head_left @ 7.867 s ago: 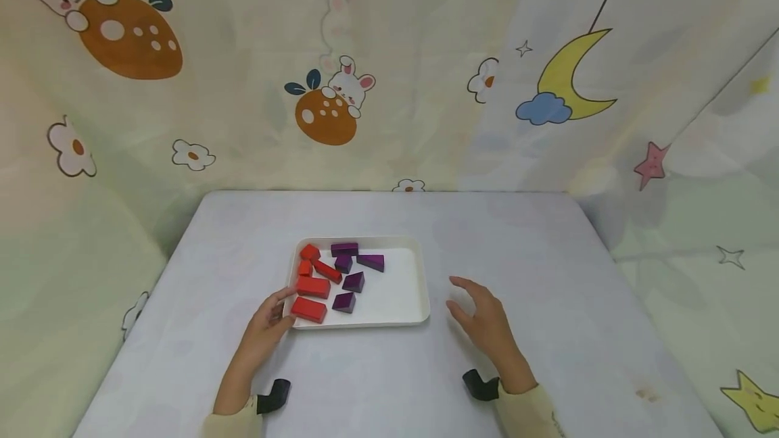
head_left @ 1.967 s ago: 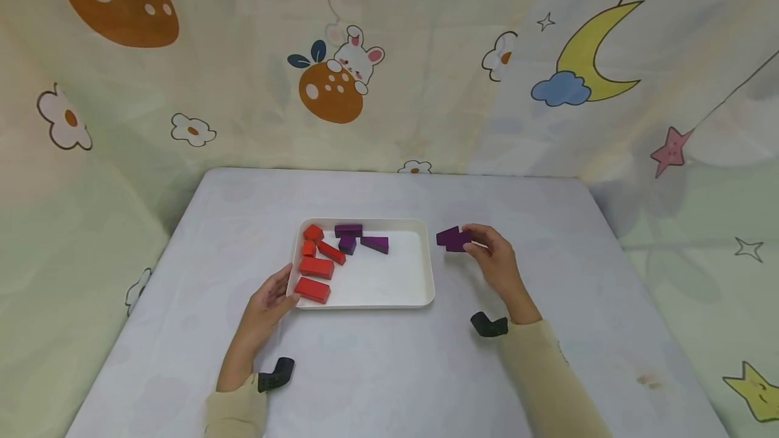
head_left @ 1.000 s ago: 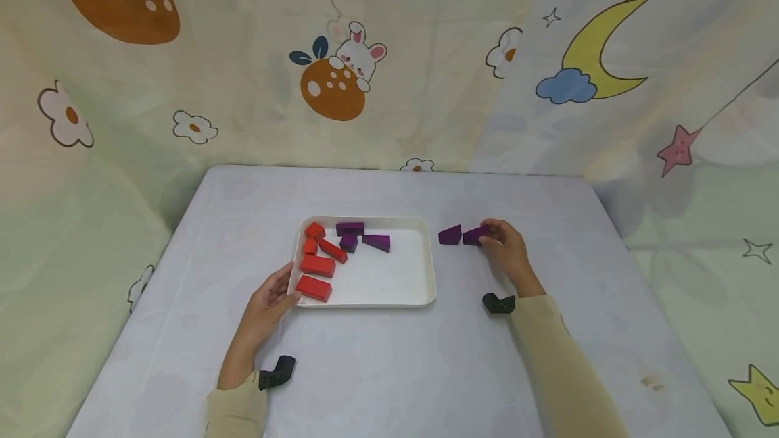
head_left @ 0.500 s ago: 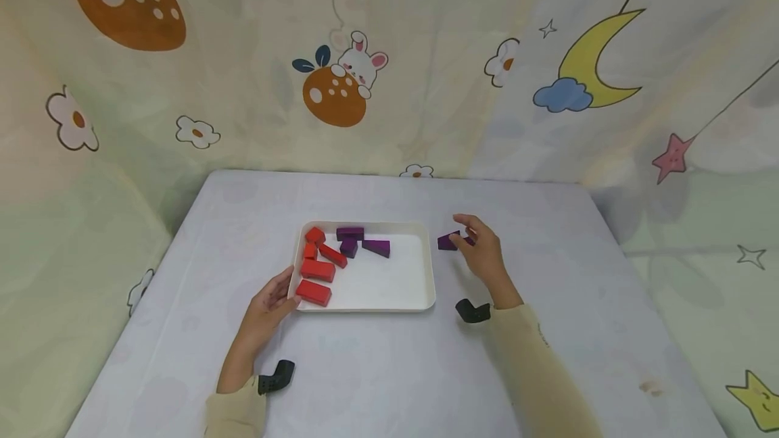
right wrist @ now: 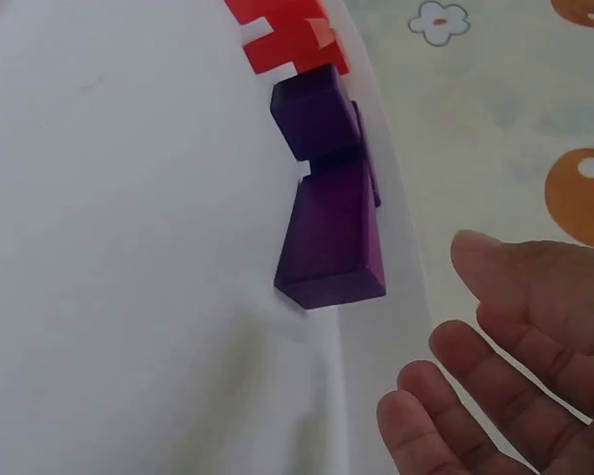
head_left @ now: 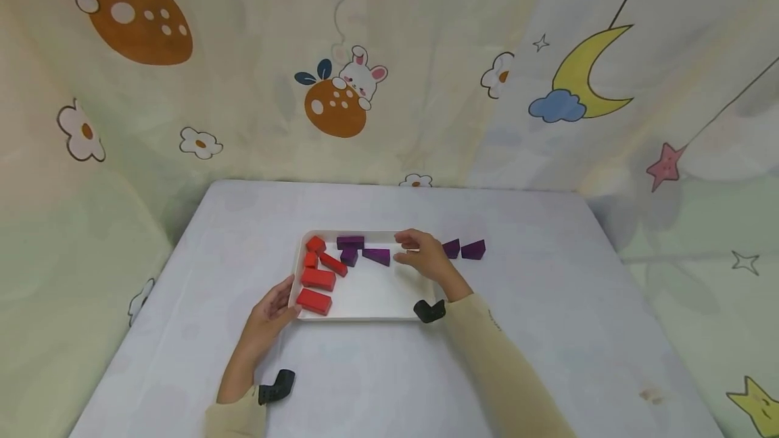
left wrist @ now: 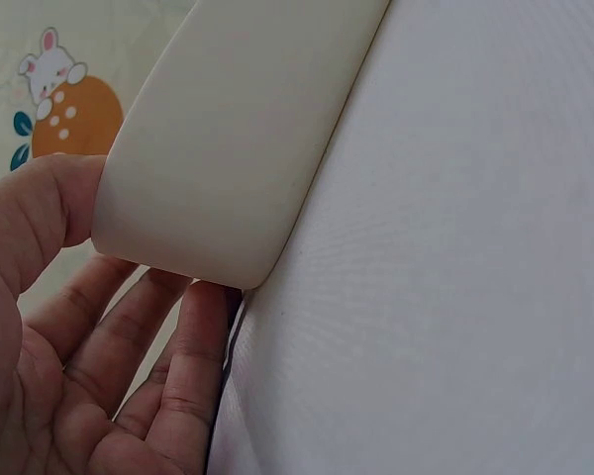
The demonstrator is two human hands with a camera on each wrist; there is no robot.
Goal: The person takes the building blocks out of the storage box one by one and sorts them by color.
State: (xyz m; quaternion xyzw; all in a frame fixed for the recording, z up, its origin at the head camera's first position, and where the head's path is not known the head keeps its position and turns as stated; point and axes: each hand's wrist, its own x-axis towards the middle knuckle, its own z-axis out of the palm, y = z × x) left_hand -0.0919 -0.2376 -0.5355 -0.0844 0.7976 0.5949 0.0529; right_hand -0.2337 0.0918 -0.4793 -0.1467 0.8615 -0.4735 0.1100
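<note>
**Tray (head_left: 371, 297) Gripped at Left Edge**

The mark on the right sleeve (head_left: 495, 320) is too small to read. A cartoon-printed curtain (head_left: 426, 100) backs the white desk (head_left: 365, 370). Left grip (head_left: 266, 320): pinches the tray. Right grip (head_left: 428, 259): fingers parted, above the tray, beside three purple blocks (head_left: 376, 257). Five red blocks (head_left: 318, 279) lie in the tray; two more purple blocks (head_left: 473, 249) lie right of it.

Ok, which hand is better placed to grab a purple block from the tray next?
Probably the right hand: it's open and empty, close to the nearest purple block. The left hand grips the tray at its left end, beside the red blocks.
</note>
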